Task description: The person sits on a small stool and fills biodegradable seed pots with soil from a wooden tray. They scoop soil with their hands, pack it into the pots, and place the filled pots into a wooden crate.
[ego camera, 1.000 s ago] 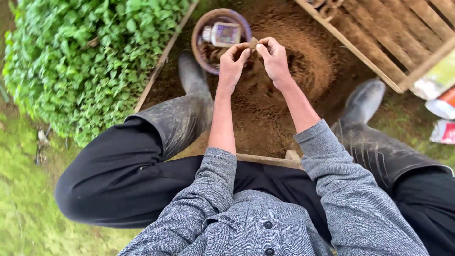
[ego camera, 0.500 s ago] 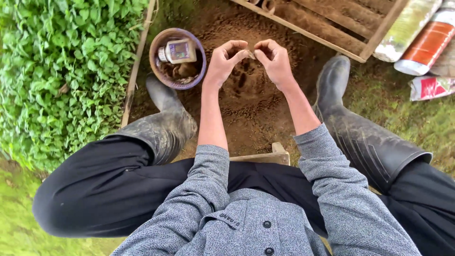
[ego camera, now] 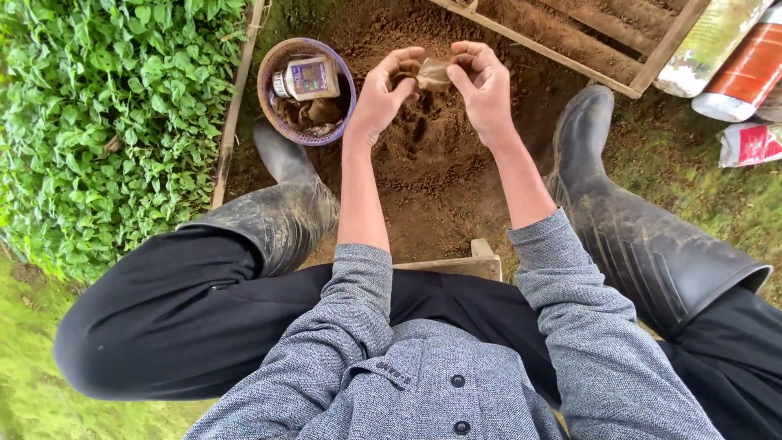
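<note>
Person seated on a low wooden stool point(ego camera: 464, 265), looking down between the knees at a heap of loose brown soil point(ego camera: 432, 155).

Both hands raised over the heap. Left hand point(ego camera: 381, 91) and right hand point(ego camera: 485, 85) meet on one small tan pouch point(ego camera: 433, 73), a thin bag or film piece, kind not certain. Each grip is pressed together, thumb against fingertips, pinching an opposite side of the pouch. The pouch lies directly between the two grips, its longer side running roughly left to right, hand to hand. Neither hand is clearly nearer; it is shared evenly. It hangs in the air above the soil, not touching it.

Count: one pouch, two hands, two dark rubber boots, left boot point(ego camera: 285, 200) and right boot point(ego camera: 627, 228), planted either side of the heap.

To the left of the left hand, one round purple-rimmed basket point(ego camera: 345, 78) sits on the ground, holding one small jar point(ego camera: 307, 79) lying on its side. Green seedlings point(ego camera: 106, 122) fill the bed beyond. A wooden frame point(ego camera: 570, 57) lies at the top, rolled bags point(ego camera: 733, 57) beside it.
</note>
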